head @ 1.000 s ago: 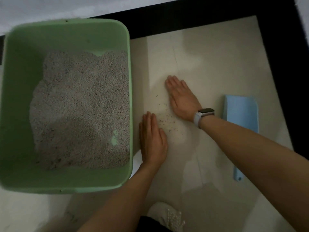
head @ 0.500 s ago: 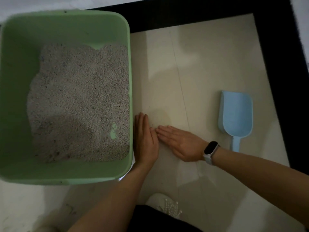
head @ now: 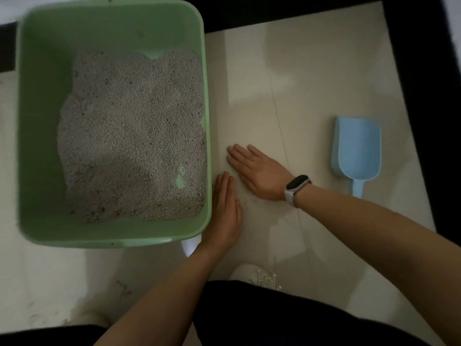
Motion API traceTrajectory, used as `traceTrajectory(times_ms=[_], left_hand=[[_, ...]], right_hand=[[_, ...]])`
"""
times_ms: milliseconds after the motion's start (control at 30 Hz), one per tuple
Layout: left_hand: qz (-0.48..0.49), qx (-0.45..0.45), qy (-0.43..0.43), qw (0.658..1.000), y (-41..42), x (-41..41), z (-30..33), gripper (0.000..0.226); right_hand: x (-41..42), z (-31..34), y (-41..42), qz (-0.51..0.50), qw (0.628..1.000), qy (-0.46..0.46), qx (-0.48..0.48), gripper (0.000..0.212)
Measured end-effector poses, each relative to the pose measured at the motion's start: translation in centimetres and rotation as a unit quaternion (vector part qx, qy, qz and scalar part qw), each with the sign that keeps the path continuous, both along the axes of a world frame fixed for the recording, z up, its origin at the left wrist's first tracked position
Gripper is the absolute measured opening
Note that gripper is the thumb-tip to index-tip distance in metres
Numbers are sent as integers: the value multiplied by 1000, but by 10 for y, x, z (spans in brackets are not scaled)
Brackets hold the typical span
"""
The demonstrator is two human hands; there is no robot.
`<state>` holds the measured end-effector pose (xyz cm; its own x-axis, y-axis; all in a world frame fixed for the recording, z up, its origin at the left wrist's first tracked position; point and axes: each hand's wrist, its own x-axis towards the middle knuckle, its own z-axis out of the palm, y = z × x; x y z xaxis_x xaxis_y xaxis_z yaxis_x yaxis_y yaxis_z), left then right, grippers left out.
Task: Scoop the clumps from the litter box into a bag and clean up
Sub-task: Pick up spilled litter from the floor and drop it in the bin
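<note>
A green litter box [head: 37, 121] holding grey litter [head: 129, 136] stands on the pale floor at the left. My left hand [head: 224, 208] lies flat on the floor beside the box's right wall, fingers straight and pointing away from me. My right hand [head: 259, 171], with a watch on its wrist, lies flat on the floor just to the right, fingers straight and angled toward the box. A few spilled litter grains [head: 249, 202] lie on the floor between the two hands. A light blue scoop [head: 356, 148] rests on the floor further right, untouched. No bag is in view.
A black border [head: 424, 96] frames the pale floor at the back and right. My white shoe [head: 254, 273] and dark clothing show at the bottom, near my arms.
My right hand swept across the floor from further away toward my left hand, then shifted slightly back up. The scattered grains have been pushed closer together. My left hand stayed beside the box.
</note>
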<state>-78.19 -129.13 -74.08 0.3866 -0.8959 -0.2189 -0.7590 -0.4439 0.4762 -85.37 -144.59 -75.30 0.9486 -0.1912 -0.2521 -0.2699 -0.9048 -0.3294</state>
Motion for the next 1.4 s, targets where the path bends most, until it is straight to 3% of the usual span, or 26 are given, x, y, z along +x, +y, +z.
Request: traceTrajectory(times_ms=[267, 467, 667, 833, 933, 1033, 1167, 1267, 1400], left_hand=[[-95, 28, -3, 995, 25, 5, 11, 51], [-218, 67, -9, 974, 32, 9, 28, 51], [-313, 53, 13, 948, 40, 3, 59, 56], [-362, 51, 11, 931, 47, 10, 99, 53], [-323, 66, 18, 944, 49, 14, 109, 52], [-269, 48, 48, 961, 51, 16, 99, 49], [-235, 20, 60, 970, 43, 16, 63, 49], [-209, 25, 37, 977, 36, 9, 37, 52], [-187, -11, -60, 981, 26, -2, 9, 68]], right_hand=[[-62, 11, 61, 35, 999, 32, 25, 50], [-71, 58, 72, -149, 984, 60, 73, 55], [-82, 121, 91, -292, 948, 120, 40, 51], [-74, 188, 118, -380, 902, 196, 57, 49], [-73, 208, 128, -407, 890, 193, 64, 47], [-74, 191, 128, -439, 883, 149, 74, 44], [-75, 114, 126, -455, 876, 123, 102, 47], [-73, 64, 121, -466, 878, 38, 105, 50], [-70, 24, 103, -449, 892, -23, 47, 60]])
